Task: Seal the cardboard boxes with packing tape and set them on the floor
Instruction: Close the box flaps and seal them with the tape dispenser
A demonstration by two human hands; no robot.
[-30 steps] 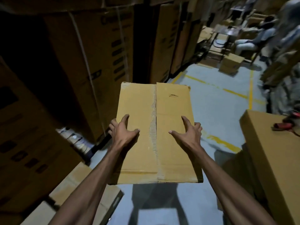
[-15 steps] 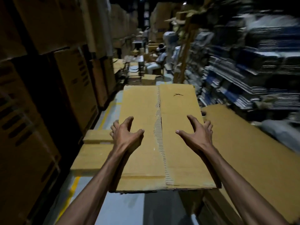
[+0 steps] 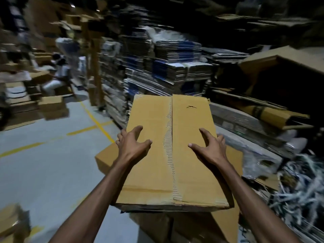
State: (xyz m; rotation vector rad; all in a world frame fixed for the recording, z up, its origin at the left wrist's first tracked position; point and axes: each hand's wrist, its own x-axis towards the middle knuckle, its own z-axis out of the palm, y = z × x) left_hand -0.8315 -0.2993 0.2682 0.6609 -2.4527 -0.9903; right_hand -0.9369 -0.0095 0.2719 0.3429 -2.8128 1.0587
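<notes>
Head view: cardboard box (image 3: pixel 175 151) carried at chest level over other boxes (image 3: pixel 192 223), left hand (image 3: pixel 132 144) and right hand (image 3: pixel 208 148) clamped on its sides, thumbs spread on top. Risk: box slips or clips the flattened carton stacks (image 3: pixel 175 71) if swung blind. Flaps shut, tape strip (image 3: pixel 169 155) down seam; contents hidden.

The tan cardboard box (image 3: pixel 171 148) hides the finger ends of the left hand (image 3: pixel 131 146) and right hand (image 3: pixel 210 148) over its side edges, and most of the brown boxes (image 3: pixel 192 225) beneath. The seated person (image 3: pixel 56 76) far left is smeared by blur.
</notes>
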